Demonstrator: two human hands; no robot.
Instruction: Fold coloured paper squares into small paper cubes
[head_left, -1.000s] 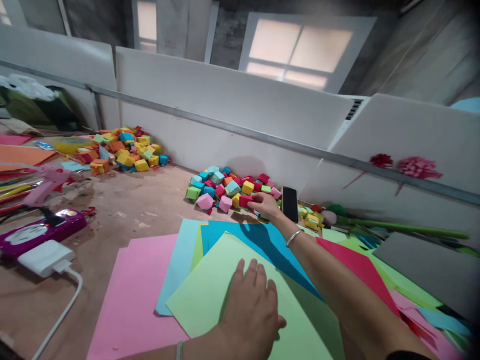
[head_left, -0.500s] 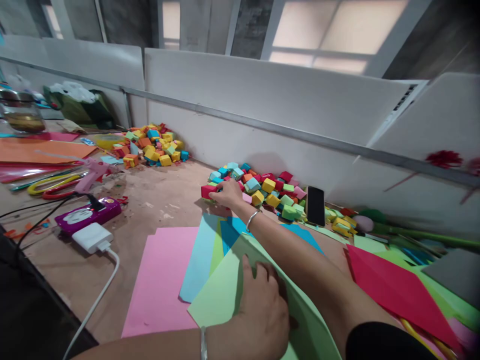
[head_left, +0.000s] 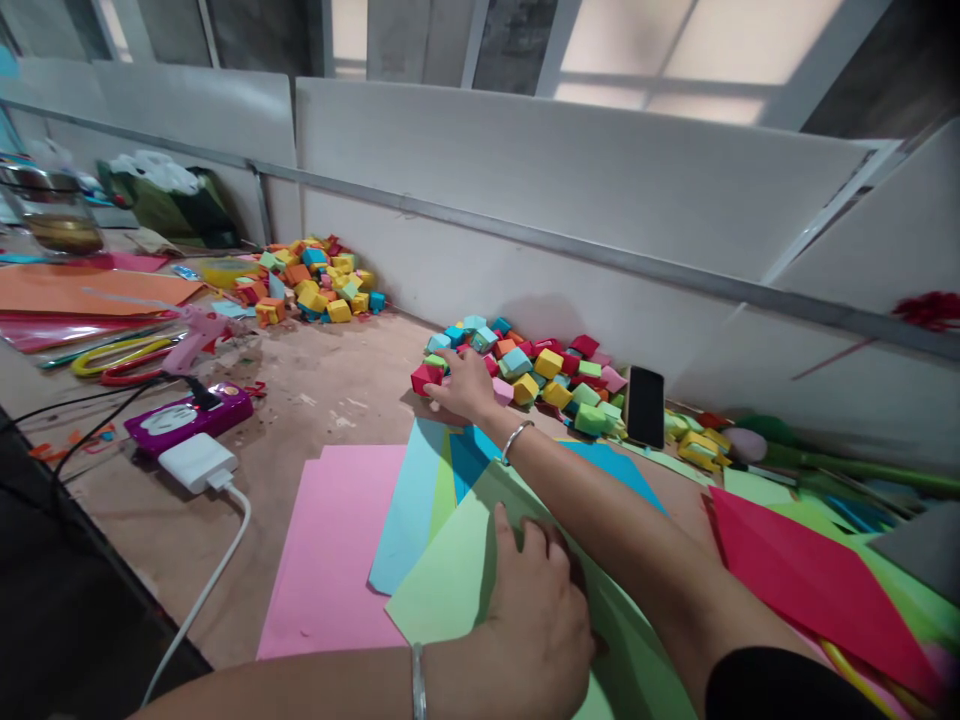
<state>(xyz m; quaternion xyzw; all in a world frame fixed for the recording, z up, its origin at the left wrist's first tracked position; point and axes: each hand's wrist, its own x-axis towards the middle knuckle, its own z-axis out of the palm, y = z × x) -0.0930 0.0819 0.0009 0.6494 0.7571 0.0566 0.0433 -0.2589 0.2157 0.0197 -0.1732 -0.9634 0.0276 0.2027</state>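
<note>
My right hand (head_left: pixel 469 385) reaches over the near left edge of a pile of small folded paper cubes (head_left: pixel 551 362). Its thumb is at a red paper cube (head_left: pixel 426 379), while the other fingers are spread apart above it. A green cube shows between them. Closer to me, my left hand (head_left: pixel 536 610) lies palm down on a light green paper sheet (head_left: pixel 442 575), index finger stretched out and the others slightly bent. Under that sheet lie blue paper pieces (head_left: pixel 409 510) and pink sheets (head_left: pixel 337 550).
A second cube heap (head_left: pixel 319 285) sits farther left by the white board (head_left: pixel 525 130). A phone (head_left: pixel 646 405) stands beside the near pile. Left are a purple power strip (head_left: pixel 187 418), white charger (head_left: pixel 197 462), pink glue gun (head_left: pixel 196 335) and scissors (head_left: pixel 124 357). Red paper (head_left: pixel 817 580) lies right.
The fingers of my right hand have opened away from the red cube, which now sits at the pile's edge. My left hand stays on the green sheet. The view has shifted slightly.
</note>
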